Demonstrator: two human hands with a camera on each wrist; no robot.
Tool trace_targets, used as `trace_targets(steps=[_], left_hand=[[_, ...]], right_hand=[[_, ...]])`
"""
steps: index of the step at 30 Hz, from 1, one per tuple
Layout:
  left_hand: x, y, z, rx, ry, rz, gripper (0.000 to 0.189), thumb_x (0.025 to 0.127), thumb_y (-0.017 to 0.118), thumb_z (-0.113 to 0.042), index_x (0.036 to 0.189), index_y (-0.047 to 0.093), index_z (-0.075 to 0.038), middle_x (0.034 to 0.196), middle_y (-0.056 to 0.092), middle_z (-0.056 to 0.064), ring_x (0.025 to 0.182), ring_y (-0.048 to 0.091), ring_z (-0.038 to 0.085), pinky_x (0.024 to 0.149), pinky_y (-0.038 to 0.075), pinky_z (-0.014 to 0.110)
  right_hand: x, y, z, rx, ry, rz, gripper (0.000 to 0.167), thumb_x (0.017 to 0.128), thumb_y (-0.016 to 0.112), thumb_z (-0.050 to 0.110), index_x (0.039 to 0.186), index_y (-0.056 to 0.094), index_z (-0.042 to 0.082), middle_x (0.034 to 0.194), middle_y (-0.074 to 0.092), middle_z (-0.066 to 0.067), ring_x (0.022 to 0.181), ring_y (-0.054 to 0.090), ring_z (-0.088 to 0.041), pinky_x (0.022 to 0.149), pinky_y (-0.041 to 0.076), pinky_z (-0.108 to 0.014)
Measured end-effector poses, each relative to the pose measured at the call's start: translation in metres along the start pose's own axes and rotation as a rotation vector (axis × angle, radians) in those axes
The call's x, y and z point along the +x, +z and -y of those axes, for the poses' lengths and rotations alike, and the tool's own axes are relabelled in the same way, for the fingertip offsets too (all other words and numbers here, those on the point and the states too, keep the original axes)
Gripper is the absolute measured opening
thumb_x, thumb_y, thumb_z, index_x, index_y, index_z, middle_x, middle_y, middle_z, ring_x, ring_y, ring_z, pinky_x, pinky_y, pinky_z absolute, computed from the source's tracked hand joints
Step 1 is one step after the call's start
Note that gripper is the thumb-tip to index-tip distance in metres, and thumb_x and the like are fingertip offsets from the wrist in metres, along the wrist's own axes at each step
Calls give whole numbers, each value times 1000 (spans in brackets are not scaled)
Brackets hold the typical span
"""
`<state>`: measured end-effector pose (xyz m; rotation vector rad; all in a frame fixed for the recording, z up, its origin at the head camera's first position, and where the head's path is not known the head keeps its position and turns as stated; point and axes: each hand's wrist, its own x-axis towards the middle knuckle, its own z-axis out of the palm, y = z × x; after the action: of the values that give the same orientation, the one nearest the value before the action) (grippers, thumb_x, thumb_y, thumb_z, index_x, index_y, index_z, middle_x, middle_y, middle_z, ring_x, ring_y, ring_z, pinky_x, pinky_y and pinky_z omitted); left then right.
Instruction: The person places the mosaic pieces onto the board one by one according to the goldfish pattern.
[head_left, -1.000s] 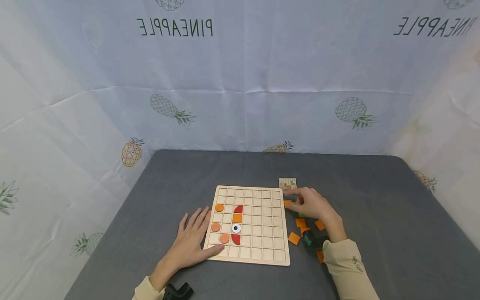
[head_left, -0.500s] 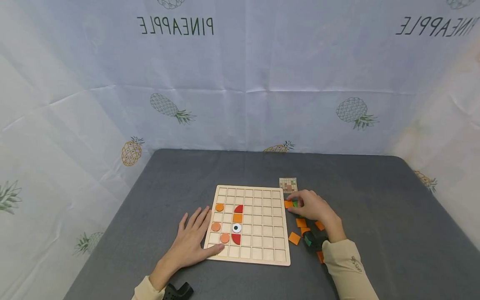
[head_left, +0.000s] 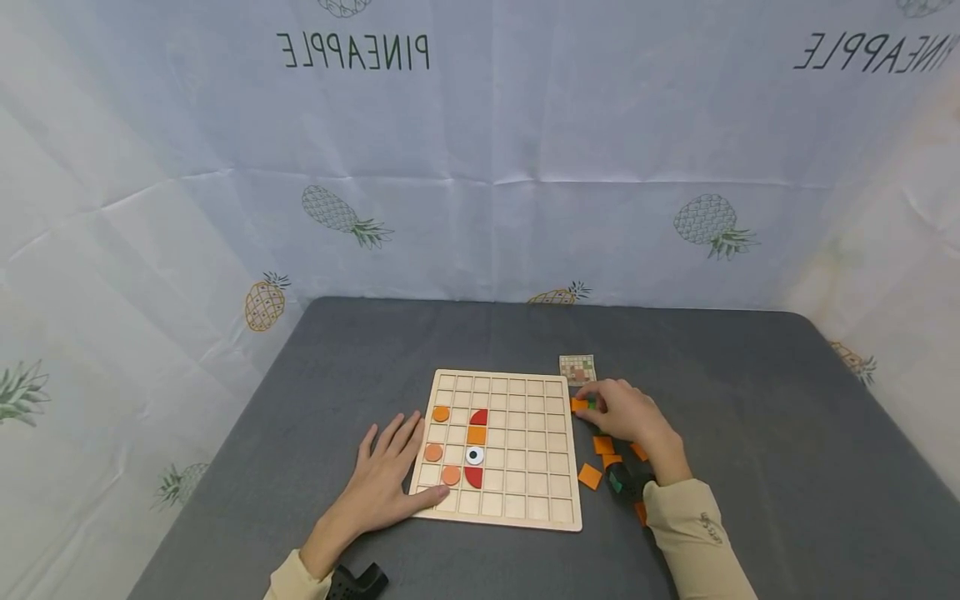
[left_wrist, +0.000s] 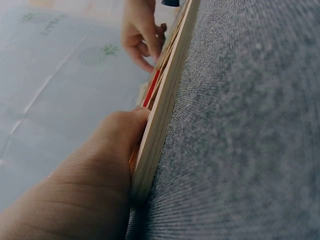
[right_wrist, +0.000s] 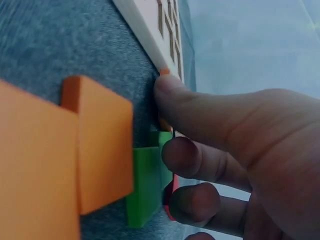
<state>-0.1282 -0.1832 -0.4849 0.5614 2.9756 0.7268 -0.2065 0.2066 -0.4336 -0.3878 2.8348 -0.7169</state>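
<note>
My left hand (head_left: 382, 479) lies with fingers spread at the left edge of a wooden grid board (head_left: 517, 467), its thumb over the near left corner. In the left wrist view, that thumb (left_wrist: 117, 132) presses on the rim. Just right of the board, my right hand (head_left: 622, 408) pinches an orange square tile (head_left: 579, 405) between thumb and forefinger. The right wrist view has the thumb (right_wrist: 172, 97) over this tile, beside the board's edge; the forefinger is mostly hidden. Green tiles (right_wrist: 142, 187) lie under the other curled fingers.
On the board sit orange discs (head_left: 451, 475), red quarter-round tiles (head_left: 473, 477), an orange square and an eye tile (head_left: 474, 455). Several loose orange tiles (head_left: 589, 476) lie to its right, some under my right wrist. A small pattern card (head_left: 577, 369) lies beyond the right hand.
My right forefinger has drawn back from the pattern card to the orange square tile, uncovering the card. The left hand and board keep their places.
</note>
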Motion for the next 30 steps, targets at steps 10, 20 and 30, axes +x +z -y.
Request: trace_targets(steps=[10, 20, 30], left_hand=[[3, 1, 0, 1, 15, -10, 107, 91, 71, -69, 167, 38, -1, 177, 35, 20, 165, 27, 49, 127, 10, 78], [1, 1, 2, 8, -11, 18, 108, 92, 70, -69, 168, 36, -1, 178, 33, 20, 166, 25, 49, 128, 8, 78], [0, 2, 2, 17, -7, 12, 108, 92, 70, -68, 168, 36, -1, 178, 34, 20, 166, 26, 49, 128, 8, 77]], right_hand=[[-4, -11, 10, -20, -20, -105, 32, 102, 76, 20, 129, 78, 2, 66, 56, 0, 52, 43, -12, 50, 32, -24], [-5, -10, 25, -26, -38, -170, 33, 101, 78, 20, 131, 78, 4, 64, 55, 1, 48, 40, -11, 48, 28, -22], [-1, 15, 59, -11, -109, -239, 28, 98, 82, 21, 122, 81, 7, 66, 59, 1, 53, 45, -10, 46, 32, -22]])
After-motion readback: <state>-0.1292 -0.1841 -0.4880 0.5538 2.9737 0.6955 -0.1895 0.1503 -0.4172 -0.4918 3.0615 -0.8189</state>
